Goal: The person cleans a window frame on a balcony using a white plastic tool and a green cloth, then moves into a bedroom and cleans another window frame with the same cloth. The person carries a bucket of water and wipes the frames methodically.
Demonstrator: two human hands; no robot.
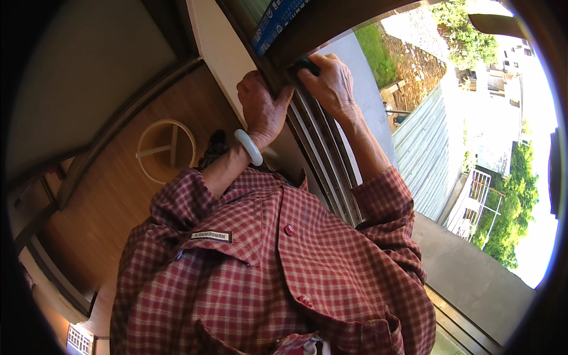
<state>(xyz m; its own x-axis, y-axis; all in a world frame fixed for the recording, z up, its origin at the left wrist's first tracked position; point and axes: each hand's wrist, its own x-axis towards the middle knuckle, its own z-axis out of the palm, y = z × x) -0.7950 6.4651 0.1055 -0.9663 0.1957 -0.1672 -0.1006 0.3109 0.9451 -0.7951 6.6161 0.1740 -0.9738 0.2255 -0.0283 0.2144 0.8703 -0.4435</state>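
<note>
My left hand [262, 104], with a pale bangle [249, 147] at the wrist, grips the dark edge of a sliding window sash [277, 73]. Its thumb lies along the edge and its other fingers wrap round the inner side. On the outer side of the same sash, my right hand [330, 84] is curled around a small dark green or black object [307, 67]. My fingers hide most of it, so its kind is unclear. Below both hands, several parallel metal grooves of the window track [326, 155] run along the sill.
A round wooden stool [167, 151] stands on the wood floor [111, 177] to the left. A blue printed sticker [275, 24] is on the window glass. Outside are a grey ledge [372, 88], a corrugated metal roof [426, 155], grass and trees. My checked shirt fills the lower middle.
</note>
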